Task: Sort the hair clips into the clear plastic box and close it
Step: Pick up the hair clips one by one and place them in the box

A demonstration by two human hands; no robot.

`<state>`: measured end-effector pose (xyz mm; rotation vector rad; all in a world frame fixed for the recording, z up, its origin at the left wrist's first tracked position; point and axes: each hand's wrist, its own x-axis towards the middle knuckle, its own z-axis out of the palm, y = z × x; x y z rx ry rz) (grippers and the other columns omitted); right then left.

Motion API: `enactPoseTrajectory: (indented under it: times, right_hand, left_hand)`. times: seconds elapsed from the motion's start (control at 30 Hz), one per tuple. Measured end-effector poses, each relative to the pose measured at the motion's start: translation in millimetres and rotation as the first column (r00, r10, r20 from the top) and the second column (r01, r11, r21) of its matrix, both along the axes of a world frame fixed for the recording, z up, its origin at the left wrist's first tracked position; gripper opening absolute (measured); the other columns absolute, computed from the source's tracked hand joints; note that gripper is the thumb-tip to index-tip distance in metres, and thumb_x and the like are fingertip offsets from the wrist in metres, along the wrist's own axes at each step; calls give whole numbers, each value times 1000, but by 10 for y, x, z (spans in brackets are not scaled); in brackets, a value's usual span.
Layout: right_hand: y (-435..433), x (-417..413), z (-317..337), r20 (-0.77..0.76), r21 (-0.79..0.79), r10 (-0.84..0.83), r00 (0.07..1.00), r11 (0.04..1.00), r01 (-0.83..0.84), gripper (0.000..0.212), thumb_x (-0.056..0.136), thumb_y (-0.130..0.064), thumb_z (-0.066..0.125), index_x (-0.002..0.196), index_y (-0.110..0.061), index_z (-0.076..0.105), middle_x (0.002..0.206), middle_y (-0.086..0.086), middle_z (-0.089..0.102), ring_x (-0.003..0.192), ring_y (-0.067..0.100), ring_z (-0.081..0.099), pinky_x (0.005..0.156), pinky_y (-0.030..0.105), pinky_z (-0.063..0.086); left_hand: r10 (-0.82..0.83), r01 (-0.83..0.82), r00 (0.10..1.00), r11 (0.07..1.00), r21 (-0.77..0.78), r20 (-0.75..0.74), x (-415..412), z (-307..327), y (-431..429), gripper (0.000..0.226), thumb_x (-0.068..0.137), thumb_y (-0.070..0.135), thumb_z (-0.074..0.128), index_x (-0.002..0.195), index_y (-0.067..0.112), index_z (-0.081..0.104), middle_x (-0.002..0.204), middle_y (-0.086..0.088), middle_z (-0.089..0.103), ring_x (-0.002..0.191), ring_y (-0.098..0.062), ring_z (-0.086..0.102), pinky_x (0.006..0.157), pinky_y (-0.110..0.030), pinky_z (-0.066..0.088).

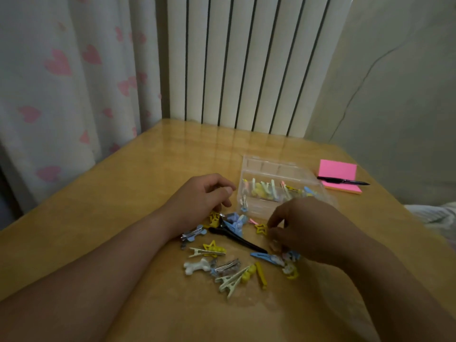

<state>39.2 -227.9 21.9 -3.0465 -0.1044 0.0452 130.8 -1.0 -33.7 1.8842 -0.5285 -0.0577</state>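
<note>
— Left grip (pixel 202 196), status?
— Fingers curled, resting at the far edge of the loose hair clips (pixel 208 251) on the bench (pixel 148 169). Whether it holds one, I cannot tell.
— Right grip (pixel 303 225)?
— Curled, fingertips at a yellow star clip (pixel 261 228). A pinch cannot be confirmed.
— The clear plastic box (pixel 256 206)?
— Just beyond both hands, lid up, several clips lined up inside.
— Other items?
— Pink sticky notes (pixel 338 174) right of the box, a black pen (pixel 343 181) lying across them.
</note>
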Motion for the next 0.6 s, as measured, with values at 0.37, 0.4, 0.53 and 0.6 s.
enactPoseTrajectory:
  times: [0.37, 0.4, 0.53, 0.6]
  right_hand:
    - [-146, -65, 114, 3, 7, 46, 999, 999, -46, 15, 99, -37, 65, 105, -35, 78, 94, -16, 73, 82, 1, 68, 79, 30, 60]
    - [-199, -86, 146, -38, 43, 48, 998, 998, -47, 13, 99, -38, 66, 108, -36, 77, 92, -17, 70, 81, 0, 68, 79, 29, 60]
    - [-249, -134, 188, -205, 37, 60, 977, 998, -54, 25, 96, -47, 71, 121, -46, 68, 95, -18, 65, 84, 2, 64, 78, 24, 56]
    - [-246, -134, 177, -237, 47, 66, 969, 997, -57, 27, 95, -48, 71, 122, -49, 66, 98, -17, 65, 85, 4, 65, 79, 25, 57]
  left_hand:
    - [18, -18, 1000, 1000, -22, -17, -31, 7, 4, 18, 106, 20, 60, 111, 24, 77, 94, -5, 79, 81, -14, 70, 81, -35, 57]
    - [17, -18, 1000, 1000, -23, -18, -29, 3, 9, 18, 106, 21, 60, 112, 24, 77, 94, -5, 79, 81, -14, 70, 79, -33, 57]
    - [4, -5, 1000, 999, -33, -21, -12, -3, 6, 18, 106, 19, 60, 112, 21, 77, 93, -7, 78, 79, -12, 68, 74, -24, 55]
    - [2, -2, 1000, 999, -34, -18, -4, -3, 3, 17, 106, 18, 61, 112, 19, 77, 93, -8, 78, 78, -11, 68, 72, -20, 55]
